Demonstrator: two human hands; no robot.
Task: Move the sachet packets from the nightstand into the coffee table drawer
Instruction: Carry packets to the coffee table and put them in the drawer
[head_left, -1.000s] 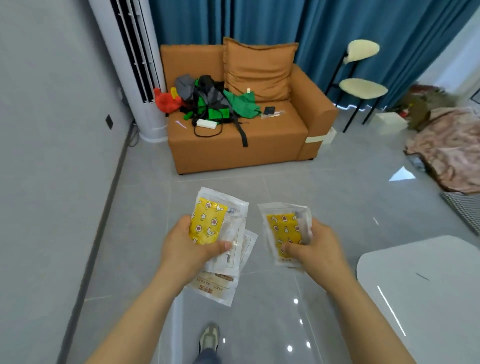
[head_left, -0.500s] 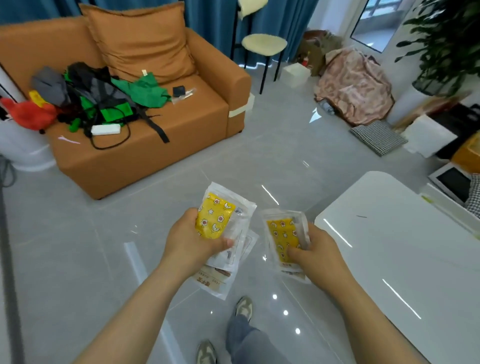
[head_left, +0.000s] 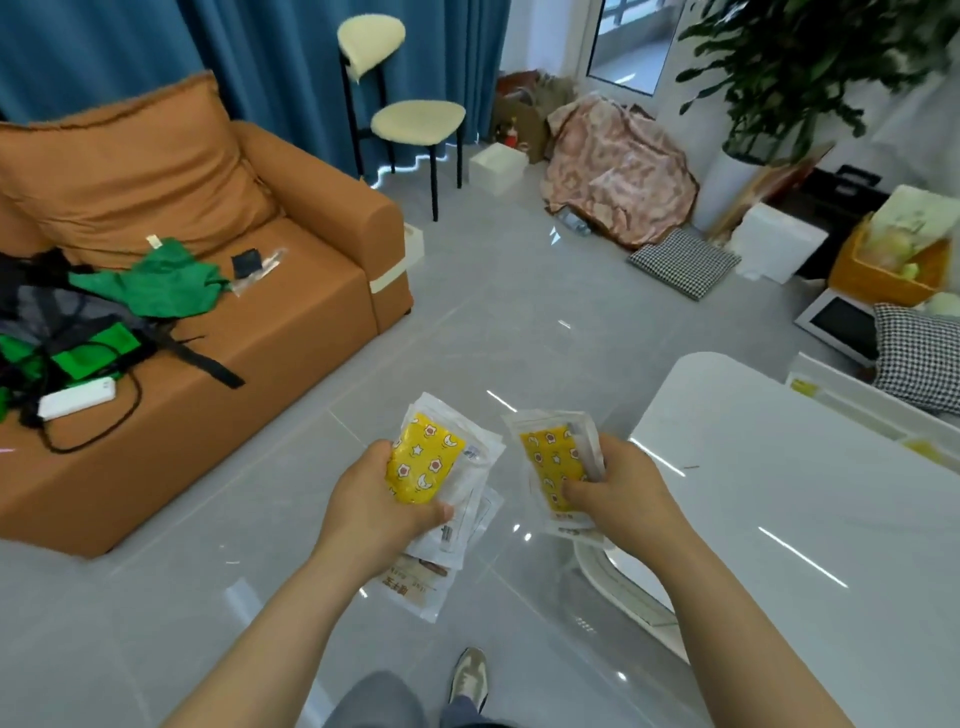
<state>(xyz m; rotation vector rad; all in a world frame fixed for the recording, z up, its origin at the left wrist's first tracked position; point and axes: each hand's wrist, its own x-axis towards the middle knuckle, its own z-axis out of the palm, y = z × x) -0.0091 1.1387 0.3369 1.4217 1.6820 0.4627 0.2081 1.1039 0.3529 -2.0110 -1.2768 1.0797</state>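
My left hand (head_left: 376, 506) grips a fanned stack of sachet packets (head_left: 447, 483), the top one clear plastic with a yellow star-patterned insert; more packets hang below the hand. My right hand (head_left: 613, 486) holds another stack of sachet packets (head_left: 550, 467) with the same yellow insert on top. Both hands are held out over the grey floor, just left of the glossy white coffee table (head_left: 810, 519). No drawer and no nightstand show in this view.
An orange sofa (head_left: 218, 332) with clothes, a cable and a white charger stands to the left. Behind are a black chair with cream pads (head_left: 415, 122), a pink blanket heap (head_left: 618, 171), checked cushions (head_left: 685, 262), boxes and a plant (head_left: 810, 62). My shoe (head_left: 470, 675) shows below.
The view has swung right: the sofa slid left and the white coffee table came closer on the right. Both hands keep the same hold on their packets.
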